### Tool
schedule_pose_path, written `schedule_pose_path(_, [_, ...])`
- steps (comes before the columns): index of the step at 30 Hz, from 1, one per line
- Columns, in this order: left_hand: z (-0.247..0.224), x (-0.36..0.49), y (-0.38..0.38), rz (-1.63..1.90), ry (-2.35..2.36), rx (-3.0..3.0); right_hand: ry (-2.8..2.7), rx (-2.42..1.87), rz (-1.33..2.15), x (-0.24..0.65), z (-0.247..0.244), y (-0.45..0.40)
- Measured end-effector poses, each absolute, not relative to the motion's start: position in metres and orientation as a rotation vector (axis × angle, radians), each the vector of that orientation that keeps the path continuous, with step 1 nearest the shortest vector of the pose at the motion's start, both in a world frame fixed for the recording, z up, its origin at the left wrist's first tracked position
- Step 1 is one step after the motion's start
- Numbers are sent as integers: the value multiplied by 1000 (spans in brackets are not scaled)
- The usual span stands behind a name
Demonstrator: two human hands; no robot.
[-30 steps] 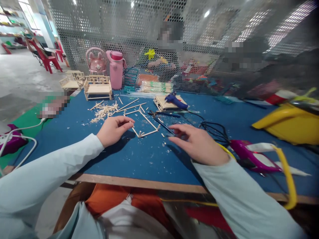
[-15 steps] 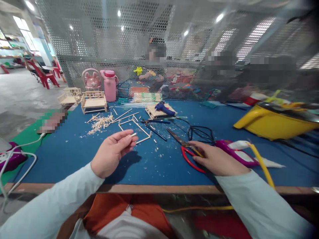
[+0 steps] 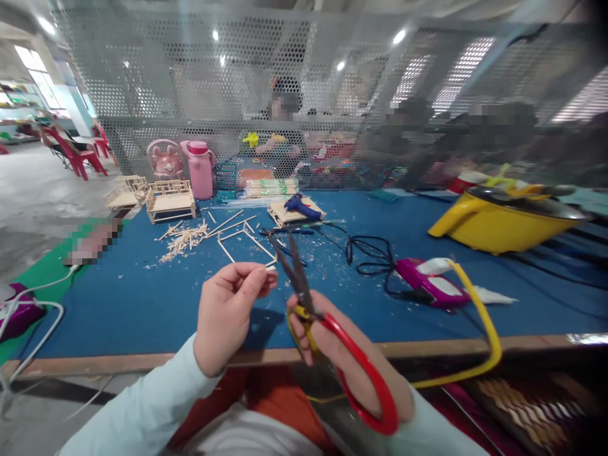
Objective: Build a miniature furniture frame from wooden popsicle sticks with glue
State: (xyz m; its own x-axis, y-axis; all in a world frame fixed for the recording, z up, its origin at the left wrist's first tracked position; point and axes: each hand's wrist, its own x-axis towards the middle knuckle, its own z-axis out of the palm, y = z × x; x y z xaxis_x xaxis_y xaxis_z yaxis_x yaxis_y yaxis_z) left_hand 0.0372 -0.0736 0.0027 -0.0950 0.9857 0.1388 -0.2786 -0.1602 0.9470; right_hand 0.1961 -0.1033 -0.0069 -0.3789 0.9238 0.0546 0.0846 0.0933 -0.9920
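Note:
Near the front of the blue table, my left hand [image 3: 232,304] pinches a small pale stick piece [image 3: 270,268] between thumb and fingers; most of it is hidden. My right hand [image 3: 337,342] grips red-handled scissors [image 3: 298,278], raised over the table edge with the blades slightly apart and pointing away from me. The blades are just right of my left fingertips. Beyond my hands lie thin wooden sticks [image 3: 227,250] in an angular outline, a heap of short offcuts [image 3: 183,244], and dark pliers [image 3: 272,239] partly behind the scissors.
A blue glue gun [image 3: 301,208] rests on a small wooden frame piece. Two miniature wooden beds [image 3: 171,201] stand back left by a pink bottle [image 3: 200,174]. On the right are a purple-and-white tool [image 3: 430,285], a black cable [image 3: 370,250] and a yellow pot [image 3: 508,225]. A perforated screen [image 3: 199,82] rises behind.
My right hand has lifted the scissors off the table and brought them left, close to my left hand. My left hand, still pinching the stick piece, has shifted slightly right and nearer.

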Motion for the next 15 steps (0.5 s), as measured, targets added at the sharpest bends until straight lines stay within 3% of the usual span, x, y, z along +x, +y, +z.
schedule_pose_path(15, [3,32,-81,1616,1139,1501,-1851,-932,1161,184,-8,-102])
